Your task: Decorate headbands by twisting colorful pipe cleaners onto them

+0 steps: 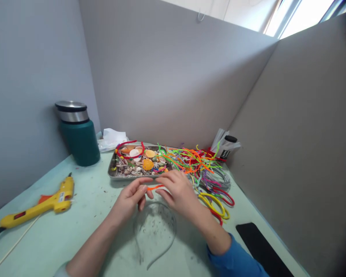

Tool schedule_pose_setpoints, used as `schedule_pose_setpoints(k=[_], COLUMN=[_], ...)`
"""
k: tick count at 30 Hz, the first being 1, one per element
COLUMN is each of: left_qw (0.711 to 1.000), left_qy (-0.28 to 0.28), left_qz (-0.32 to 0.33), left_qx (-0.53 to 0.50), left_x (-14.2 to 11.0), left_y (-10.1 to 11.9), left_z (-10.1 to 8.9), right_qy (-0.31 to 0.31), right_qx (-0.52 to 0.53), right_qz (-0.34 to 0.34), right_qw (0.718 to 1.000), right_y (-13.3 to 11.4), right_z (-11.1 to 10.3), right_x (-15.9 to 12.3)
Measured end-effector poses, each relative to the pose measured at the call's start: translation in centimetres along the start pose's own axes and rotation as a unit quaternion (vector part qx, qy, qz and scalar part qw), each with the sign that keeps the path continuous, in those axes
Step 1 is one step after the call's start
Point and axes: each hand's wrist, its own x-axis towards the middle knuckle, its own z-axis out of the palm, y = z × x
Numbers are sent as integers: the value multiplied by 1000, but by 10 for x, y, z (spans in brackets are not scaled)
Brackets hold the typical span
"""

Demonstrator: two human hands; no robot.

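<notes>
Between my two hands runs a short orange pipe cleaner (155,187). The thumb and fingers of my left hand (135,194) pinch its left end. My right hand (175,188) is curved around its right end, with the fingertips at the strand; whether they grip it is hard to make out. On the table below my hands lies a grey headband-shaped loop (173,238), its two ends toward me. Just beyond my fingers stands a metal tray (123,178) filled with shells, and a red pipe cleaner ring (143,148) rests on top of them.
A yellow glue gun (46,206) lies at the left, near a teal bottle (80,142). Colourful pipe cleaners (190,157) are heaped right of the tray, with yellow loops (215,206) in front. A black flat object (261,246) lies at the right. Grey partitions (167,77) enclose the table.
</notes>
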Motion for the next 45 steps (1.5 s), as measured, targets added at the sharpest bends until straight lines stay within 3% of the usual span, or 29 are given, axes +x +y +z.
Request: schedule_pose_setpoints(k=[4, 10, 15, 20, 26, 30, 33, 37, 41, 45], left_qw=[1000, 988, 990, 992, 996, 990, 964, 888, 850, 821], left_qy=[5, 80, 71, 67, 23, 56, 76, 57, -7, -14], left_qz=[-11, -63, -91, -75, -90, -88, -64, -24, -18, -6], left_qx=[20, 116, 77, 77, 10, 98, 248, 455, 527, 571], left_x=[0, 5, 5, 4, 1, 4, 5, -1, -8, -10], left_y=[-3, -9, -6, -10, -8, -12, -13, -8, -4, -8], left_z=[4, -1, -4, -2, 2, -1, -9, -15, -10, -4], right_qy=[-33, -24, -23, -24, -16, -44, -70, -67, -59, -84], right_qx=[-11, -18, 5, 35, 73, 31, 2, 3, 18, 15], right_qz=[29, 16, 39, 31, 54, 56, 54, 63, 77, 82], right_qw=[999, 999, 999, 999, 996, 997, 996, 996, 995, 993], right_y=[-4, 3, 2, -3, -5, -1, 2, 4, 4, 4], right_z=[23, 28, 29, 35, 38, 39, 40, 40, 39, 42], right_x=[-8, -10, -10, -11, -12, -13, -14, -15, -14, -15])
